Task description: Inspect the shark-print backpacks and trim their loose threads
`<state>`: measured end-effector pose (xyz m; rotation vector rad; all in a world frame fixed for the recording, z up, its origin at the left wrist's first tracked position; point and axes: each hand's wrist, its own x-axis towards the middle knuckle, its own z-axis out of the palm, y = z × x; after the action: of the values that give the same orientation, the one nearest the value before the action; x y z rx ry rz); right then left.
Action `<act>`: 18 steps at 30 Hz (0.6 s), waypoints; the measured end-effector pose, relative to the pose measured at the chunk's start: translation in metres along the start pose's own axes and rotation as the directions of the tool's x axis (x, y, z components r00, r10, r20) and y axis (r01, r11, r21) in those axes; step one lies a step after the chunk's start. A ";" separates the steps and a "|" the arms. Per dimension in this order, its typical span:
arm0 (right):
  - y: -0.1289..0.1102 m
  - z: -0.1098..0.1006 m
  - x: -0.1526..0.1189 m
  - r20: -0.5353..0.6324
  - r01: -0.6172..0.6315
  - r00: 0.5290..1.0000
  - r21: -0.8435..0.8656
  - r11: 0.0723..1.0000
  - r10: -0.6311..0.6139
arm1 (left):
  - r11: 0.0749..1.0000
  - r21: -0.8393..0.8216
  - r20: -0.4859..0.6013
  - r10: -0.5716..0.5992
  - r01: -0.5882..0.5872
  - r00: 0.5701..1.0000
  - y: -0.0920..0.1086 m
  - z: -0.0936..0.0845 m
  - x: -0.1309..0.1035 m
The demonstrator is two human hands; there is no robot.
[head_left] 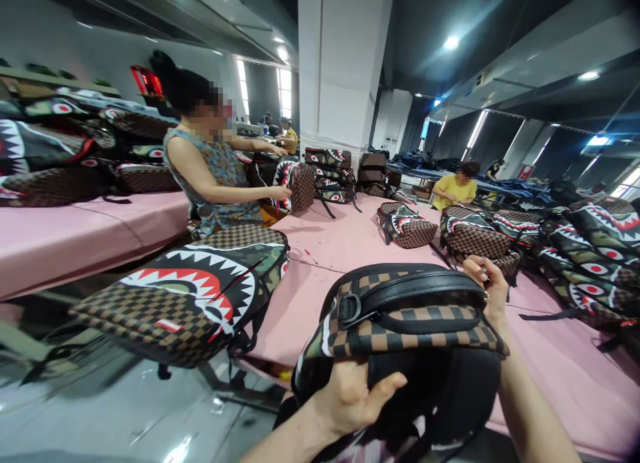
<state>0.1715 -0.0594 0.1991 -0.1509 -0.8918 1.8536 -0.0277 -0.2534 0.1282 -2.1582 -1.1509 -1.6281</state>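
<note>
A backpack (415,339) in brown-and-black check with black trim is held upright in front of me, its top handle and curved zipper facing up. My left hand (355,396) grips its near side below the checked top panel; the thumb shows, while the other fingers are hidden by the bag. At the upper right edge, my right hand (487,286) is closed with bent fingers by the end of the zipper, where a small metal glint looks like a zipper pull. Left of it, another backpack (200,289) with a shark-mouth print lies over the table edge.
The pink-covered table (320,243) carries a single backpack (406,224) and piles of backpacks (590,256) on the right. Across it, a person in a patterned sleeveless top (215,176) handles a backpack (299,183). A white pillar (345,63) rises behind. Another pink table (95,239) stands left.
</note>
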 end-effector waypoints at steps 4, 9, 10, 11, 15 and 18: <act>-0.001 -0.007 0.008 0.009 0.004 1.000 -0.029 1.000 -0.003 | 0.998 -0.019 -0.019 0.056 -0.056 0.998 -0.004 0.002 0.006; 0.001 -0.014 0.013 0.010 0.019 1.000 -0.098 0.995 -0.018 | 0.998 -0.044 -0.035 0.035 -0.036 0.999 -0.010 0.005 0.006; 0.002 -0.013 0.013 0.012 0.025 1.000 -0.107 0.994 -0.024 | 0.999 -0.038 -0.036 0.038 -0.039 0.999 -0.011 0.005 0.007; 0.003 -0.011 0.015 0.014 0.027 1.000 -0.112 0.993 -0.026 | 0.999 -0.031 -0.033 0.033 -0.034 0.999 -0.013 0.005 0.008; 0.001 -0.003 0.035 0.024 0.021 1.000 -0.171 0.985 -0.017 | 0.978 0.003 -0.112 -0.206 0.208 0.972 -0.039 -0.013 0.019; -0.002 -0.012 0.069 0.025 0.089 0.996 -0.382 0.920 -0.086 | 0.813 -0.015 -0.317 -0.556 0.582 0.769 -0.078 -0.055 0.022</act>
<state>0.1465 0.0053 0.2109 -0.3402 -1.2410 1.5806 -0.1190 -0.2228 0.1459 -1.4858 -1.8458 -2.0024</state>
